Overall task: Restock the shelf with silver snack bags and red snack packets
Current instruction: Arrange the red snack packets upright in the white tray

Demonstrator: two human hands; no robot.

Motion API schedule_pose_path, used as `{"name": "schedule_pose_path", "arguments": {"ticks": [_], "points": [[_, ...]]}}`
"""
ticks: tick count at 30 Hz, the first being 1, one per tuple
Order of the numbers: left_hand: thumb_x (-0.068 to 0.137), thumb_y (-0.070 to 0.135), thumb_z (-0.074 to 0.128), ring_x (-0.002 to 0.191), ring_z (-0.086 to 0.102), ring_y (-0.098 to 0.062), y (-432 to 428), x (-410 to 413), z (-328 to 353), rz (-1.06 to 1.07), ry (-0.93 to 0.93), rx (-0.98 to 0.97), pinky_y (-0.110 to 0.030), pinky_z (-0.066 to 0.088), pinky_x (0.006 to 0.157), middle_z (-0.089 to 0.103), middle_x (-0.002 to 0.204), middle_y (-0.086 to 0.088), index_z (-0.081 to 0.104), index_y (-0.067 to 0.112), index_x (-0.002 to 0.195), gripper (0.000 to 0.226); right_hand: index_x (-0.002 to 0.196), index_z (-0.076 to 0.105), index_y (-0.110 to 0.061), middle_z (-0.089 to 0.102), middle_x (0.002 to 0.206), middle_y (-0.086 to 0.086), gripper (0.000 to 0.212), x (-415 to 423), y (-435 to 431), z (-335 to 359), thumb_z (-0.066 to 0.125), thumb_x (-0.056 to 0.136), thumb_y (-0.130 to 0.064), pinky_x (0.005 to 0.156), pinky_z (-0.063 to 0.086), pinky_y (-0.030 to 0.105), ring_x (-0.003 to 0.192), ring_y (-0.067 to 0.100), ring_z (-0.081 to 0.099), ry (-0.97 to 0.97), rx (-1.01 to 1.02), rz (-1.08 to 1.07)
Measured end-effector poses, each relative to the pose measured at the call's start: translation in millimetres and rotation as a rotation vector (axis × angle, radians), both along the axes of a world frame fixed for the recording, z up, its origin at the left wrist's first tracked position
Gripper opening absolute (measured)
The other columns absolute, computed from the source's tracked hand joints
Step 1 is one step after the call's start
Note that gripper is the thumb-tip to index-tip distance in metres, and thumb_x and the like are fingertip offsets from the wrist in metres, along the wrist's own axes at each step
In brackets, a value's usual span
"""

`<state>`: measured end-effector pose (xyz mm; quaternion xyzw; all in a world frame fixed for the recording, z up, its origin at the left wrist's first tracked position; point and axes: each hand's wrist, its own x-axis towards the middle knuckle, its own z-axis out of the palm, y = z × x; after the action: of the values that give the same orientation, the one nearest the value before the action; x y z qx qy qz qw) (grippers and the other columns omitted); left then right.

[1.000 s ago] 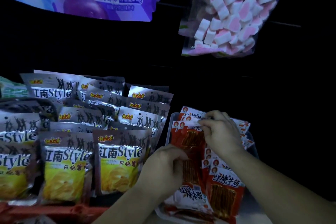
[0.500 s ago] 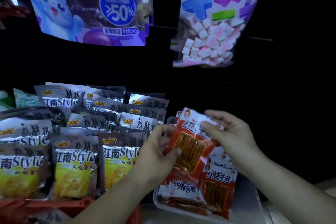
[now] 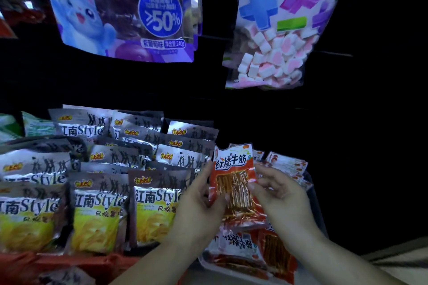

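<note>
A red packet [image 3: 234, 183] is gripped upright at its sides by the left hand [image 3: 199, 206] and right hand [image 3: 280, 199], over the tray [image 3: 316, 201] at near right. If it is set down carelessly, the packets [image 3: 287, 164] behind could be toppled, or the silver bags [image 3: 152, 206] to the left nudged.

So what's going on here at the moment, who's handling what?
A person holds one red snack packet upright in front of the shelf. The left hand pinches its left edge and the right hand its right edge. Below it, more red packets lie piled in a clear tray. To the left, the silver snack bags stand in overlapping rows. A purple bag and a marshmallow bag hang above, untouched.
</note>
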<state>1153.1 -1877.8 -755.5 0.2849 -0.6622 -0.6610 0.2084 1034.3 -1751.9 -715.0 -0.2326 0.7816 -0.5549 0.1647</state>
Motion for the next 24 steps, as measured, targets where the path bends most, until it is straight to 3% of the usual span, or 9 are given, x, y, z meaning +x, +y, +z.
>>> {"name": "schedule_pose_path", "arguments": {"ticks": [2,5,8,10,13,16,18,21,24], "points": [[0.094,0.019,0.073,0.114,0.067,-0.03,-1.3,-0.9,-2.8,-0.001,0.044,0.037,-0.051,0.059,0.092,0.069,0.122,-0.004,0.033,0.057,0.149,0.077,0.125,0.059,-0.05,0.064,0.103,-0.024,0.056,1.0,-2.1,2.3,0.077,0.089,-0.011,0.069,0.055,0.01,0.088,-0.02,0.06,-0.075,0.006,0.055],[0.092,0.013,0.075,0.11,0.069,-0.012,-2.5,-1.1,1.2,-0.039,0.075,0.063,-0.035,0.06,0.089,0.07,0.121,0.01,0.027,0.053,0.151,0.086,0.138,0.049,-0.049,0.072,0.1,-0.025,0.074,3.0,-3.6,2.0,0.07,0.092,0.004,0.071,0.055,0.012,0.095,-0.013,0.066,-0.176,-0.013,0.114],[0.086,0.025,0.081,0.132,0.046,-0.003,-4.7,2.6,3.6,0.022,-0.113,-0.364,-0.034,0.046,0.11,0.044,0.142,0.021,0.021,0.053,0.154,0.095,0.139,0.047,-0.049,0.077,0.103,-0.017,0.075,2.6,-5.6,-2.8,0.067,0.093,0.007,0.079,0.059,0.022,0.101,-0.003,0.07,-0.167,-0.033,0.073],[0.087,0.03,0.079,0.135,0.038,-0.001,-6.0,3.2,6.2,0.069,-0.137,-0.628,-0.03,0.041,0.112,0.035,0.142,0.026,0.034,0.049,0.15,0.08,0.136,0.049,-0.052,0.072,0.101,-0.022,0.073,3.6,-7.8,-0.5,0.067,0.094,0.004,0.072,0.057,0.013,0.095,-0.022,0.062,-0.162,-0.032,0.075],[0.093,0.04,0.072,0.125,0.048,0.011,4.5,0.4,18.7,-0.046,-0.006,-0.346,-0.028,0.052,0.102,0.043,0.131,0.041,0.042,0.065,0.136,0.058,0.136,0.056,-0.045,0.077,0.102,-0.013,0.058,6.2,-8.9,4.4,0.06,0.1,0.0,0.078,0.063,0.031,0.096,-0.003,0.071,-0.209,-0.075,0.136],[0.097,0.036,0.066,0.117,0.062,0.004,10.7,-3.4,25.7,-0.131,0.122,0.039,-0.025,0.057,0.092,0.065,0.122,0.031,0.05,0.064,0.129,0.045,0.124,0.072,-0.037,0.076,0.116,-0.003,0.034,8.4,-7.4,8.9,0.056,0.104,-0.015,0.092,0.06,0.042,0.111,0.017,0.071,-0.297,-0.068,0.228],[0.102,0.023,0.061,0.115,0.068,-0.007,6.9,-2.1,30.4,-0.089,0.14,0.125,-0.035,0.059,0.094,0.071,0.12,0.018,0.057,0.053,0.13,0.042,0.123,0.072,-0.04,0.072,0.124,-0.002,0.031,10.0,-6.5,5.7,0.056,0.104,-0.021,0.094,0.059,0.036,0.113,0.012,0.069,-0.29,-0.045,0.247],[0.104,0.003,0.053,0.105,0.073,-0.023,2.3,-0.5,30.4,-0.063,0.163,0.231,-0.049,0.062,0.082,0.074,0.116,0.009,0.055,0.049,0.134,0.055,0.137,0.048,-0.058,0.051,0.128,-0.024,0.057,9.1,-9.3,0.5,0.066,0.1,-0.019,0.068,0.053,0.007,0.098,-0.018,0.057,-0.072,0.014,0.1],[0.102,0.002,0.055,0.107,0.072,-0.02,1.6,1.3,25.3,-0.101,0.121,0.232,-0.047,0.061,0.088,0.07,0.115,0.027,0.039,0.07,0.133,0.076,0.136,0.044,-0.064,0.061,0.103,-0.028,0.07,-1.8,-7.7,-3.9,0.072,0.095,-0.015,0.067,0.052,0.014,0.088,-0.014,0.062,-0.114,0.006,0.066]]}}
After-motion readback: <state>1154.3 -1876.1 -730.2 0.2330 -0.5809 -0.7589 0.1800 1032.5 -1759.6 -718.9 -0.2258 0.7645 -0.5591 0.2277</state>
